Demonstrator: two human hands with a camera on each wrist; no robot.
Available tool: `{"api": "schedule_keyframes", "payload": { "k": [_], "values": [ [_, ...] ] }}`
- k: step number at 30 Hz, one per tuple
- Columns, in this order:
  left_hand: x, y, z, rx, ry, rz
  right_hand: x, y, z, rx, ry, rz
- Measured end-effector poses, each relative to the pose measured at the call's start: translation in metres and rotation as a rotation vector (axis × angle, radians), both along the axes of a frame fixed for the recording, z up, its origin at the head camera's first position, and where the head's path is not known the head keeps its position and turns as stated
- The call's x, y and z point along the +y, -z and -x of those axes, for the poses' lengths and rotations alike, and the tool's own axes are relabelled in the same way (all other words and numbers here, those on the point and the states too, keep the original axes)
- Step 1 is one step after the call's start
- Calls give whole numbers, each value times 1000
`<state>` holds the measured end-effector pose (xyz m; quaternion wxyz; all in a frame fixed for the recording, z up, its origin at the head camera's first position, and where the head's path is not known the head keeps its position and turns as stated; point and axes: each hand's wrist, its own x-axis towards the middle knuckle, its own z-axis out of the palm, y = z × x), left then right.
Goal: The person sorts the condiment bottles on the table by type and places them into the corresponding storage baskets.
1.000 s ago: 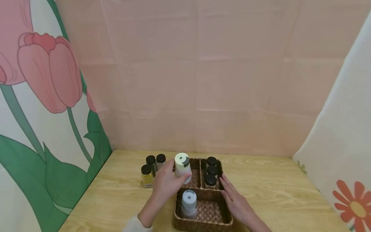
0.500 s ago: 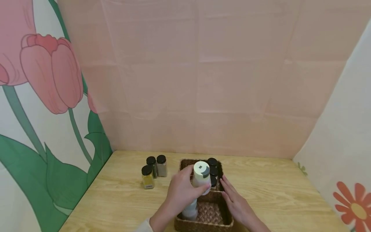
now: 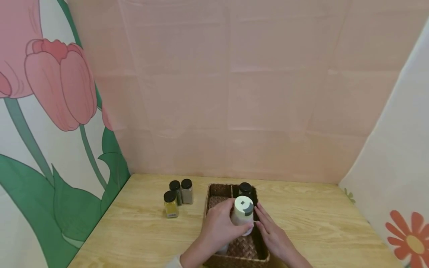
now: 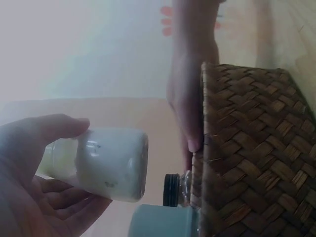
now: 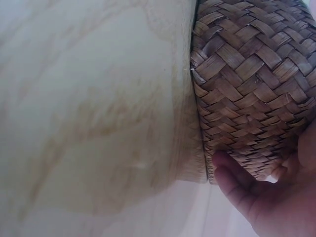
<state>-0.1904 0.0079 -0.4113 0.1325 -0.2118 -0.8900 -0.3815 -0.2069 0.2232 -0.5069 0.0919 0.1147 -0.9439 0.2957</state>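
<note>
My left hand grips a white seasoning bottle with a pale yellow-green cap, thumb and fingers around its upper part. It is held over the front compartment of a brown woven basket, apart from the bottom. In the left wrist view the bottle's rounded white base hangs free. A second bottle with a blue-grey cap stands in that front compartment, mostly hidden by my left hand in the head view. My right hand rests with extended fingers against the basket's right wall.
Black-lidded jars stand in the basket's back right compartment, partly hidden by the bottle. Left of the basket on the wooden table are a yellow jar, a dark green jar and a greyish jar.
The left hand has carried the white bottle rightward and nearer, from above the back left compartment to above the front one. My right hand stays at the basket's side.
</note>
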Motion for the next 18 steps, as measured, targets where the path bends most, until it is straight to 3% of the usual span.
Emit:
{"api": "schedule_keyframes", "payload": {
  "k": [6,18],
  "values": [
    [5,4,0,-48,7,27,1,2,2,-66,8,5],
    [9,13,3,-108,56,53,1,1,2,-36,1,-4]
  ]
}}
